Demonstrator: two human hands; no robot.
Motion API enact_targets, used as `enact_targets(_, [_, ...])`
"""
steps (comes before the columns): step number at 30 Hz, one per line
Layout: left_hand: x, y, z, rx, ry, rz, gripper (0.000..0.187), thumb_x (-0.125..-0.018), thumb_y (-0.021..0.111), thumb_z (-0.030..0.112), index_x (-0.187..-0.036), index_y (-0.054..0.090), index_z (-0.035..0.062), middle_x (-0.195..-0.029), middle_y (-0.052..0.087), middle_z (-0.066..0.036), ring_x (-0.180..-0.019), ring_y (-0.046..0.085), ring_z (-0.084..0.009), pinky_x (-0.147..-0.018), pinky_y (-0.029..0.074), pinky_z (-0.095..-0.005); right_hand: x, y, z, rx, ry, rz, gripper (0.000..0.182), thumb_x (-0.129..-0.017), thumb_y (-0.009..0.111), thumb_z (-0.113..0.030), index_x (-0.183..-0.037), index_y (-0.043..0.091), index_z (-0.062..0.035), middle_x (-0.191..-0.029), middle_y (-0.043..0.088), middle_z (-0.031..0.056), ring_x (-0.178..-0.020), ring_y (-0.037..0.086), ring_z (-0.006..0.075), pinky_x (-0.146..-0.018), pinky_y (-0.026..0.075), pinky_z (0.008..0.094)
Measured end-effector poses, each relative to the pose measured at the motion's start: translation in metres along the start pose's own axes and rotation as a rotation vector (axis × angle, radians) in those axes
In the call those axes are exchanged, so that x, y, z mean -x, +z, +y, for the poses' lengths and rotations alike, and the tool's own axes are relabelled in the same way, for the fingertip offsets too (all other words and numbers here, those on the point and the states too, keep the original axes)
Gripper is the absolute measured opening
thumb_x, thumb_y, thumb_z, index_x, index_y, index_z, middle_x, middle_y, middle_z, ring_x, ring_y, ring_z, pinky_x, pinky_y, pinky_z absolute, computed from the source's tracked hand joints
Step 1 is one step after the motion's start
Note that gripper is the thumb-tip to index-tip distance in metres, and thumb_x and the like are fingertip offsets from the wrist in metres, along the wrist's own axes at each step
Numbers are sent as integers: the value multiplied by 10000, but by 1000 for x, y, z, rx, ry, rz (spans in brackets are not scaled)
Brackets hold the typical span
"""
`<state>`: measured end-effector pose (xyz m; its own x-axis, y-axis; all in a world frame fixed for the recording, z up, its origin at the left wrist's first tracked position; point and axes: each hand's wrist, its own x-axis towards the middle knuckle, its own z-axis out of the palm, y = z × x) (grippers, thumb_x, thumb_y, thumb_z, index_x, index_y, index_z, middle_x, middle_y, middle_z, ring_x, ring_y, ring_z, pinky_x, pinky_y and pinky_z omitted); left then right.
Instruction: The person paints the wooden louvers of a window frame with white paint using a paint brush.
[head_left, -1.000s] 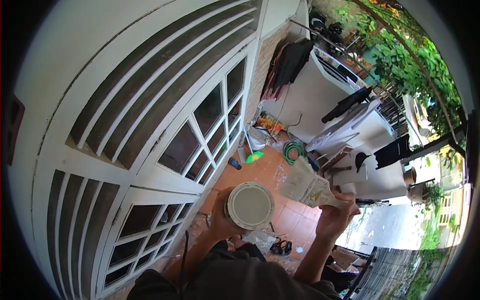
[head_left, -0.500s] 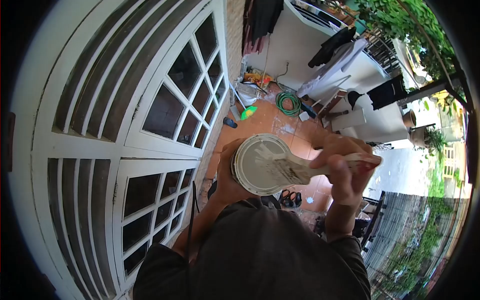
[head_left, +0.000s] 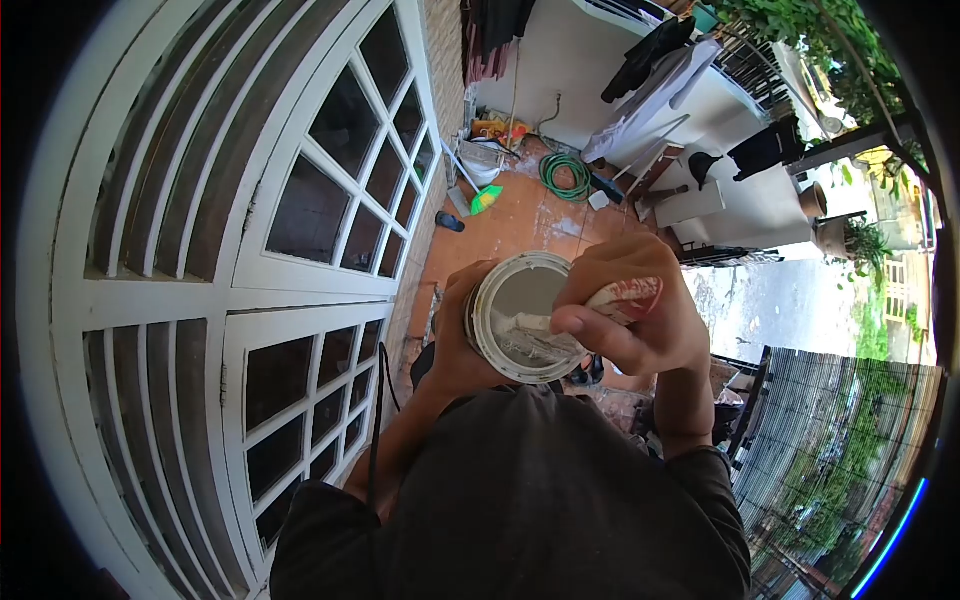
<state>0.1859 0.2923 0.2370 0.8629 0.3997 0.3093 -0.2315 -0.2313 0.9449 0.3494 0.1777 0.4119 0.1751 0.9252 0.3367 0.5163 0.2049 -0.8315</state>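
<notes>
My left hand (head_left: pixel 462 335) is wrapped round the left side of a round paint container (head_left: pixel 484 345), holding it in front of my chest. Pale grey-white paint (head_left: pixel 522 290) shows inside its rim. With my right hand (head_left: pixel 640 305) I grip the handle of a paintbrush (head_left: pixel 625 298), whose end is smeared with red and white. The bristles, coated in paint, are inside the container's opening, low in the right half. My fingers hide part of the handle and part of the rim.
White doors with glass panes (head_left: pixel 310 215) stand on the left. Ahead on the tiled floor (head_left: pixel 530 215) lie a coiled green hose (head_left: pixel 565 177), a green and yellow item (head_left: pixel 486 199) and a dark slipper (head_left: pixel 450 221). Clothes (head_left: pixel 650 60) hang over a white wall.
My right hand has moved left and over the container. The brush has gone from lying across the rim to a steeper angle, with its bristles inside. The view has shifted slightly.
</notes>
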Motion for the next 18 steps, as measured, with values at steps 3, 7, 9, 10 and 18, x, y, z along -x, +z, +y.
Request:
enact_targets(3, [-1, 4, 4, 4, 9, -3, 1102, -496, 977, 242, -1382, 357, 28, -1305, 462, -161, -1209, 509, -288, -1012, 431, -404, 1, 0, 0, 66, -34, 84, 181, -837, 720, -157, -747, 655, -14, -607, 603, 111, -514, 591, 243, -504, 442, 347])
enact_targets(7, [-1, 8, 7, 15, 14, -9, 1105, -495, 977, 234, -1381, 351, 27, -1307, 462, -160, -1207, 511, -283, -1015, 429, -403, 4, -5, -5, 150, 11, 72, 171, -820, 719, -155, -729, 650, -28, -609, 603, 97, -512, 585, 240, -506, 437, 335])
enact_targets(9, [-2, 10, 8, 23, 14, -17, 1107, -494, 977, 230, -1381, 347, 27, -1308, 462, -159, -1206, 512, -280, -1016, 428, -402, 7, -4, -4, 266, 8, 51, 155, -784, 726, -147, -708, 652, -34, -624, 628, 74, -534, 594, 210, -528, 438, 311])
enact_targets(10, [-3, 11, 9, 28, 14, -22, 1107, -494, 977, 228, -1381, 346, 27, -1308, 462, -158, -1206, 513, -279, -1016, 427, -402, 8, -3, -4, 269, 9, 45, 154, -785, 730, -139, -709, 650, -31, -625, 628, 76, -537, 598, 214, -528, 443, 314])
enact_targets(18, [-2, 20, 11, 97, -32, -14, 1098, -504, 975, 220, -1378, 338, 26, -1307, 466, -158, -1196, 522, -273, -1013, 430, -403, 16, 3, 3, 268, 13, 8, 154, -804, 738, -117, -732, 645, -17, -638, 636, 89, -548, 617, 246, -543, 486, 340])
